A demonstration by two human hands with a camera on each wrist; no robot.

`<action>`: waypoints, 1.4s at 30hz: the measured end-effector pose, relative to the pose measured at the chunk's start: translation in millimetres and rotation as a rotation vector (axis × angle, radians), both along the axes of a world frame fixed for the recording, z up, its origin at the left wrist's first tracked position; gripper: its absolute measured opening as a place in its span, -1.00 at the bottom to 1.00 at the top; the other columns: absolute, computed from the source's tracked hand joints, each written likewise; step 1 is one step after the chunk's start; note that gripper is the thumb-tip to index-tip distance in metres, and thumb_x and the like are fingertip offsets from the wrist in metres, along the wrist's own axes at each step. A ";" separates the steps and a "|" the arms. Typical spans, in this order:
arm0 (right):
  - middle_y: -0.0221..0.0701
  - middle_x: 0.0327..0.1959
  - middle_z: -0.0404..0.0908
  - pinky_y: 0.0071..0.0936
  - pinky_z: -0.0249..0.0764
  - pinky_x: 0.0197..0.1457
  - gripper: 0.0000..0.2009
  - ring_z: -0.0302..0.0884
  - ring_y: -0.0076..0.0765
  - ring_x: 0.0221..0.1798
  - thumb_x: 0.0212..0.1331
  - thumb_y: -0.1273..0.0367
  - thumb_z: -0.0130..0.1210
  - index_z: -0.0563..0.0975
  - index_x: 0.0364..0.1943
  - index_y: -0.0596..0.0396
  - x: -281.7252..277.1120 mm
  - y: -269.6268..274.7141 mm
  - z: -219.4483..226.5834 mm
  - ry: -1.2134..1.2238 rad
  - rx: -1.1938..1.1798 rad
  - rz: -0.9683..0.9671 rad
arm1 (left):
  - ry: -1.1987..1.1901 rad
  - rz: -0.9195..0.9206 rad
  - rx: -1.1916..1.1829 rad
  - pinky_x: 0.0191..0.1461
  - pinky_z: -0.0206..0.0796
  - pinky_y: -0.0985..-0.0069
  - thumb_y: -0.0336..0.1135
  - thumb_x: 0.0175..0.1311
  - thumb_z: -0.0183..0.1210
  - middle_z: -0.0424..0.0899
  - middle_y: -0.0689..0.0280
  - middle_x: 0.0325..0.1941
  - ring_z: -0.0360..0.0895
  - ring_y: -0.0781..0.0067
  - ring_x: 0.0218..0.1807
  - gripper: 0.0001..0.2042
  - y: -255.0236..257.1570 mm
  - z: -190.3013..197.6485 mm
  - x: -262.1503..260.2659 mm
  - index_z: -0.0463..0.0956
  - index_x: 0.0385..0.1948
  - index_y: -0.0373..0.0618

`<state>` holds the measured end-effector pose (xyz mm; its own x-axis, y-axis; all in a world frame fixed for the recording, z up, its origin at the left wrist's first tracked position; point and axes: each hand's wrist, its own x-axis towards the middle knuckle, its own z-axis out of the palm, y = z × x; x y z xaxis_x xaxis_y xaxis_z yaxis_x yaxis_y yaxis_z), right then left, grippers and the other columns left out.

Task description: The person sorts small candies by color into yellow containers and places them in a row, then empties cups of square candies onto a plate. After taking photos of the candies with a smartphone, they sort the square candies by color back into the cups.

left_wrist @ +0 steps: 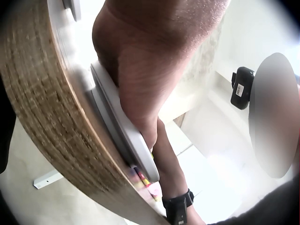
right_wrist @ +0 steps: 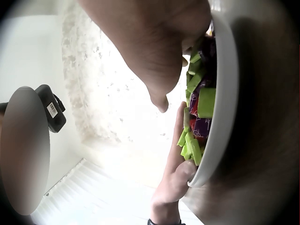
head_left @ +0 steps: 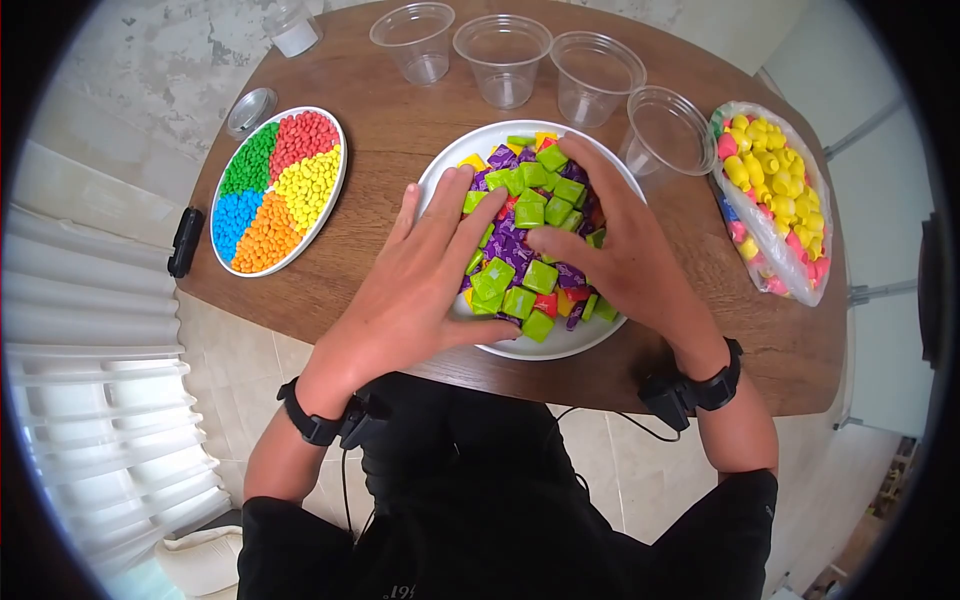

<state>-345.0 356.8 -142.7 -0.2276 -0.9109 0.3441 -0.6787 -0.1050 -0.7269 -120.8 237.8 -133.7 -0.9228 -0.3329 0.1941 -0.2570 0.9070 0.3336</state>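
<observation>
A white plate [head_left: 590,345] near the table's front edge is heaped with green candies [head_left: 532,178], purple ones [head_left: 510,243] and a few red and yellow ones. The left hand [head_left: 415,270] spreads over the plate's left side, its fingers on the candies and its thumb at the near side. Over the right side, the right hand [head_left: 635,255] has its fingers at the far part of the heap and its thumb near the middle; whether it holds a candy is hidden. In the right wrist view, green candies [right_wrist: 206,103] lie beside the plate's rim [right_wrist: 227,93].
At the left lies a plate of candies sorted by colour [head_left: 343,180], with a round lid [head_left: 252,112] and a jar [head_left: 292,35] beyond. Several clear cups [head_left: 505,75] stand along the back. A bag of yellow and pink pieces [head_left: 775,200] is at the right.
</observation>
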 end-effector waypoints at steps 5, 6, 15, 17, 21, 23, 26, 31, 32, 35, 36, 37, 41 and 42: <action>0.07 0.54 0.30 -0.07 0.12 0.66 -0.15 0.22 0.17 0.62 0.29 0.02 0.36 0.29 0.50 0.27 -4.4 -3.7 -8.1 0.021 -0.033 -0.058 | 0.042 0.027 -0.018 0.75 -0.40 -0.20 0.06 -0.03 0.58 -0.04 -0.14 0.73 -0.07 -0.14 0.74 0.16 7.0 -2.8 -1.9 0.06 0.62 -0.12; 0.07 0.54 0.30 -0.05 0.08 0.67 -0.17 0.19 0.18 0.63 0.30 0.02 0.34 0.29 0.49 0.26 -1.1 -3.2 -10.4 0.174 -0.037 -0.062 | 0.043 0.026 -0.018 0.75 -0.40 -0.20 0.06 -0.03 0.58 -0.04 -0.14 0.73 -0.07 -0.14 0.74 0.16 8.0 -3.1 -2.5 0.06 0.62 -0.12; 0.07 0.54 0.30 -0.09 0.10 0.66 -0.26 0.20 0.16 0.63 0.35 0.10 0.32 0.33 0.46 0.26 2.9 -2.6 -5.6 0.092 -0.118 -0.060 | 0.298 0.081 0.087 0.72 -0.27 -0.21 0.08 0.07 0.54 -0.08 -0.22 0.72 -0.13 -0.22 0.75 0.11 13.8 -7.6 17.5 0.05 0.61 -0.17; 0.06 0.53 0.32 -0.13 0.16 0.63 -0.31 0.25 0.14 0.60 0.36 0.14 0.31 0.35 0.44 0.26 2.6 0.4 2.7 -0.005 -0.135 -0.073 | 0.493 0.129 0.151 0.66 -0.01 -0.10 0.08 0.08 0.54 0.12 -0.22 0.66 0.13 -0.22 0.67 0.06 25.0 -9.8 48.6 0.13 0.58 -0.19; -0.06 0.30 0.58 -0.31 0.42 0.38 -0.58 0.57 -0.11 0.32 0.47 0.30 0.18 0.51 0.28 0.25 2.1 6.0 18.8 -0.129 -0.251 -0.118 | 0.364 0.293 0.288 0.25 0.43 0.17 -0.04 0.16 0.49 0.58 -0.09 0.21 0.57 -0.02 0.22 -0.25 71.2 -33.6 146.0 0.42 0.34 -0.25; -0.12 0.18 0.67 -0.37 0.49 0.27 -0.66 0.65 -0.23 0.19 0.50 0.33 0.13 0.56 0.22 0.25 4.0 7.6 23.6 -0.235 -0.279 -0.119 | 0.281 0.458 0.381 0.18 0.42 0.18 -0.13 0.21 0.45 0.57 -0.04 0.17 0.55 -0.01 0.19 -0.33 92.1 -63.2 180.8 0.44 0.30 -0.27; -0.22 -0.02 0.73 -0.49 0.50 0.09 -0.73 0.64 -0.45 -0.01 0.54 0.36 0.07 0.64 0.08 0.28 8.0 8.6 25.5 -0.314 -0.275 -0.113 | 0.180 0.734 0.458 0.23 0.41 0.20 -0.19 0.27 0.41 0.54 -0.05 0.27 0.52 0.02 0.28 -0.37 113.7 -126.5 212.6 0.42 0.33 -0.27; -0.32 -0.52 0.67 -0.43 0.52 -0.21 -0.67 0.64 -0.48 -0.38 0.48 0.31 0.10 0.67 -0.34 0.33 -3.1 23.1 46.2 -0.172 0.053 -0.332 | 0.212 0.961 1.194 0.63 0.07 0.34 0.01 0.70 -0.15 0.47 -0.03 0.50 0.36 0.09 0.54 -0.38 181.0 -231.4 291.2 0.33 0.44 -0.45; -0.32 -0.52 0.67 -0.43 0.52 -0.21 -0.67 0.64 -0.48 -0.38 0.48 0.31 0.10 0.67 -0.34 0.33 -14.1 28.6 46.1 -0.169 0.054 -0.327 | 0.219 1.043 1.229 0.53 0.21 0.35 0.01 0.69 -0.12 0.56 0.00 0.39 0.47 0.16 0.43 -0.41 189.8 -230.9 295.6 0.40 0.39 -0.42; -0.28 -0.64 0.60 -0.31 0.50 -0.36 -0.65 0.64 -0.34 -0.55 0.39 0.30 0.13 0.63 -0.45 0.34 -38.0 38.3 49.9 0.256 0.300 -0.327 | 0.160 1.284 1.341 0.25 0.44 0.41 -0.01 0.65 -0.06 0.72 0.12 0.13 0.63 0.33 0.18 -0.48 204.1 -226.6 314.2 0.54 0.27 -0.33; -0.24 -0.64 0.60 -0.27 0.50 -0.37 -0.66 0.65 -0.28 -0.57 0.36 0.30 0.13 0.63 -0.45 0.35 -37.5 42.1 56.0 0.154 0.431 -0.350 | 0.073 1.429 1.417 0.06 0.52 0.46 -0.03 0.63 -0.03 0.77 0.20 -0.02 0.69 0.44 0.03 -0.52 205.2 -224.8 321.1 0.61 0.19 -0.28; -0.20 -0.63 0.60 -0.24 0.50 -0.39 -0.67 0.65 -0.21 -0.58 0.33 0.31 0.13 0.63 -0.45 0.36 -38.3 45.4 58.8 0.051 0.563 -0.373 | 0.074 1.433 1.412 0.06 0.52 0.46 -0.03 0.63 -0.03 0.77 0.20 -0.02 0.69 0.44 0.03 -0.52 209.2 -214.2 318.4 0.61 0.19 -0.28; -0.22 -0.69 0.61 -0.39 0.52 -0.46 -0.63 0.65 -0.31 -0.63 0.35 0.29 0.11 0.64 -0.48 0.39 -46.0 41.1 42.5 -0.147 0.576 -0.298 | 0.151 1.280 1.394 -0.12 0.47 0.55 -0.12 0.57 0.02 0.73 0.31 -0.18 0.66 0.54 -0.12 -0.64 236.6 -221.4 342.5 0.63 0.06 -0.22; -0.22 -0.69 0.61 -0.39 0.52 -0.46 -0.63 0.65 -0.31 -0.63 0.35 0.29 0.11 0.64 -0.48 0.39 -46.4 39.1 43.7 -0.144 0.576 -0.294 | 0.118 1.218 1.338 -0.09 0.46 0.55 -0.16 0.56 0.03 0.72 0.29 -0.18 0.67 0.48 -0.10 -0.65 245.1 -232.6 354.6 0.61 0.05 -0.26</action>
